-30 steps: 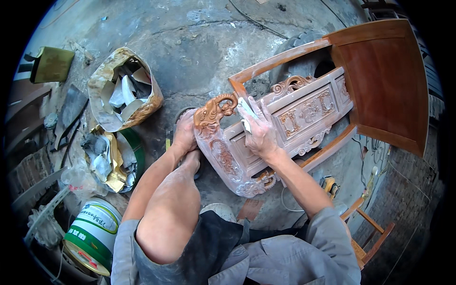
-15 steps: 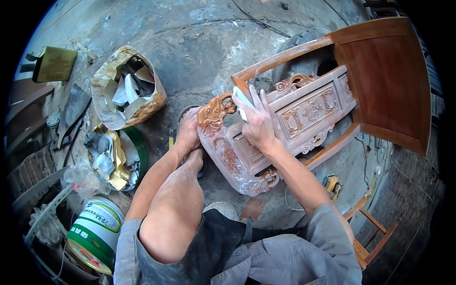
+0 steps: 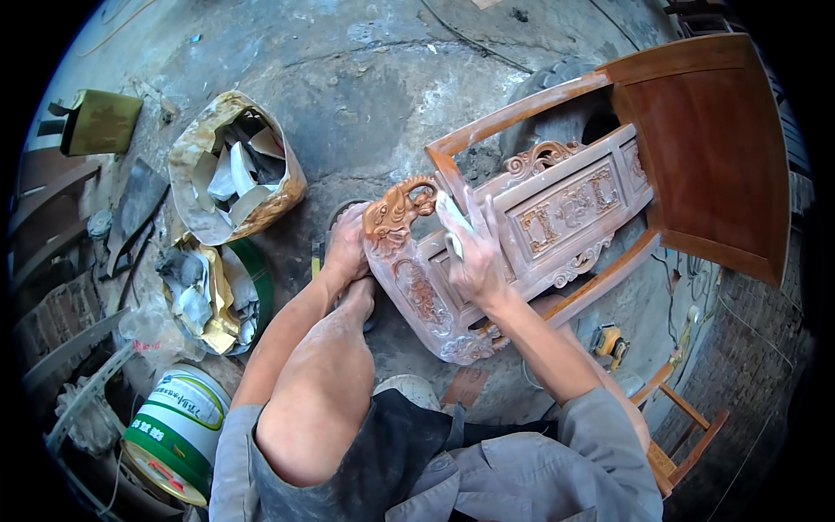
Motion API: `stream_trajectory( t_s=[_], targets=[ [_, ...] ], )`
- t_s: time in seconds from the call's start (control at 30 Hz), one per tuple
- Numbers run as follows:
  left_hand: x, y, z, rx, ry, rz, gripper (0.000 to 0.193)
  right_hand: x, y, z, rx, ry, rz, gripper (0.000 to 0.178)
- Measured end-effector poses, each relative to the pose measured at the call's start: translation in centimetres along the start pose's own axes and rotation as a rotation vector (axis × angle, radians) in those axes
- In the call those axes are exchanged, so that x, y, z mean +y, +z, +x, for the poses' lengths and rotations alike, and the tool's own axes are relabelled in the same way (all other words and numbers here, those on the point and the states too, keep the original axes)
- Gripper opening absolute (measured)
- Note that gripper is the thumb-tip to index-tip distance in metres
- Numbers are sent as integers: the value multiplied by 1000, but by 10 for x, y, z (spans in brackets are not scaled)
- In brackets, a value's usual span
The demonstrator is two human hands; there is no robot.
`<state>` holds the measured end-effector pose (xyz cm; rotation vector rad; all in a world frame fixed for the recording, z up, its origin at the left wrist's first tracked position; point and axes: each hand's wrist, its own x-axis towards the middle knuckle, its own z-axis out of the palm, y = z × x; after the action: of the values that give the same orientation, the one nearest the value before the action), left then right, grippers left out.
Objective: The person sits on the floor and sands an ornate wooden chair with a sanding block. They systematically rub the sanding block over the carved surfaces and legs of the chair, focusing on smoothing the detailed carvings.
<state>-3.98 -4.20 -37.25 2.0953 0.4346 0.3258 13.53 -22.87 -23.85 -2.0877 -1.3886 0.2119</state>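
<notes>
A carved wooden chair (image 3: pixel 417 296), coated with pale dust, lies tilted in front of me. At its near left end is an orange-brown carved animal head (image 3: pixel 389 217). My left hand (image 3: pixel 348 245) is wrapped round the chair's edge beside this head; its fingertips are partly hidden. My right hand (image 3: pixel 478 261) is closed on a folded pale sheet of sandpaper (image 3: pixel 452 216), over the near end of the chair's carved panel (image 3: pixel 570 209). White dust covers the right fingers. Beyond the panel stretches the smooth brown seat board (image 3: pixel 706 157).
On my left stand an open bag (image 3: pixel 283 196) of scraps, a green bucket (image 3: pixel 258 274) filled with used sheets, and a white-and-green paint pail (image 3: pixel 178 404). A tyre (image 3: pixel 557 78) lies under the chair. A yellow power sander (image 3: pixel 611 342) and a small wooden frame (image 3: pixel 691 426) are at right.
My right hand has drawn back toward me with the sandpaper, from the chair's side rail to the near part of the panel. My left hand stays at the carved head.
</notes>
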Motion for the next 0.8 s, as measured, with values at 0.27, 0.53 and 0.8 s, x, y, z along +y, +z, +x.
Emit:
stream_trajectory(
  t_s=[0.27, 0.53, 0.8],
  targets=[
    [5, 3, 0, -8, -74, -60, 40, 11, 4, 31, -73, -70, -135, 53],
    [8, -4, -2, -13, -30, -36, 44, 9, 5, 56, -74, 19, -65, 42],
    [-2, 1, -6, -27, -46, -37, 45, 15, 8, 72, -123, -149, -193, 34]
  ],
)
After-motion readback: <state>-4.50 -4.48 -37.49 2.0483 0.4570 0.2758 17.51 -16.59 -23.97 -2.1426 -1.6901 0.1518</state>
